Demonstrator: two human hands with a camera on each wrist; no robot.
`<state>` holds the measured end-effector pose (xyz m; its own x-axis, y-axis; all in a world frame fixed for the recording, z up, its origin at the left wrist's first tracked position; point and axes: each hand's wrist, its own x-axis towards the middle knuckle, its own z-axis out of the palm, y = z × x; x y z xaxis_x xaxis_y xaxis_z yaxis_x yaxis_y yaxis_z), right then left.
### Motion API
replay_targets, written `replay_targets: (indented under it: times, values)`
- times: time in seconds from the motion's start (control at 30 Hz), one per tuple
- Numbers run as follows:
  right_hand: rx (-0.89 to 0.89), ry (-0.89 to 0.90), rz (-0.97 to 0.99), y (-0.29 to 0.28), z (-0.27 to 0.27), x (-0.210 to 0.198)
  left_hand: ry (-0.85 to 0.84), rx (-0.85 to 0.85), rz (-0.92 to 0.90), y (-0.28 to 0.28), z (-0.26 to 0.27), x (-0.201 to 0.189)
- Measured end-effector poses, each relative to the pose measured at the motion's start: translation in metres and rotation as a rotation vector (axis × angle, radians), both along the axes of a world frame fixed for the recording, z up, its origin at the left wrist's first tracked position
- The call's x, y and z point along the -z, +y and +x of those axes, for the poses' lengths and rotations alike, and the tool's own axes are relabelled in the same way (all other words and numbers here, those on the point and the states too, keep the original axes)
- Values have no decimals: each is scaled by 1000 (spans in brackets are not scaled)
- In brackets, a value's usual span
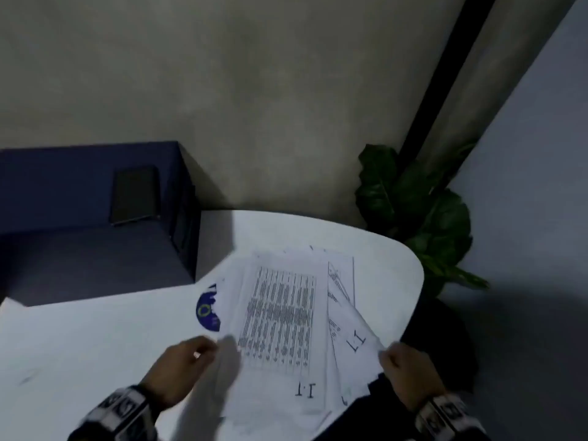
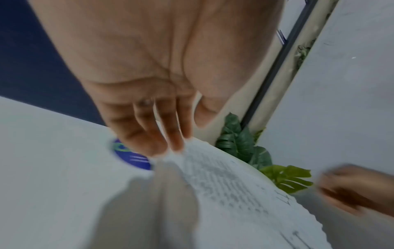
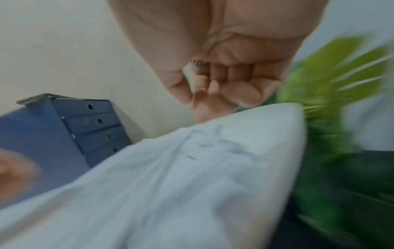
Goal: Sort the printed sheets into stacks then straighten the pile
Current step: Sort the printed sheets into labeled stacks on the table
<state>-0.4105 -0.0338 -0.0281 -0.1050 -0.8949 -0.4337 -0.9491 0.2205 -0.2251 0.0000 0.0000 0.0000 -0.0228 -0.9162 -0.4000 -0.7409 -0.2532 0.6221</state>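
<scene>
both hands' fingers pinch fanned printed sheets [image 1: 283, 316]; blue disc [image 1: 207, 310] half hidden; wrist views blurred.

— We can't read the print on the sheets [image 1: 280, 316]; it smears into grey bars.

— The sticker [image 1: 208, 310] near the desk's [image 1: 95, 338] far edge is half covered by them, and our right hand [image 3: 224, 87] is blurred, its grip unclear.
</scene>
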Motion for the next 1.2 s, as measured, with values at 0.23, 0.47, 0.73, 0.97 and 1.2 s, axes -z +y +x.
replay_targets:
  times: [0.23, 0.47, 0.73, 0.97, 1.2]
  values:
    - [23, -172, -40, -65, 98, 21, -1, -150, 99, -88, -60, 63]
    - [38, -45, 87, -80, 116, 31, 26, -361, 233, -78, -84, 80]
    - [239, -518, -93, -87, 113, 17, 233, -524, 89, -77, -77, 67]
    - [-138, 78, 77, -82, 124, 34, 379, -751, -92, -43, 16, 34]
    - [86, -122, 100, -98, 134, 27, 571, -784, -42, -22, 50, 43]
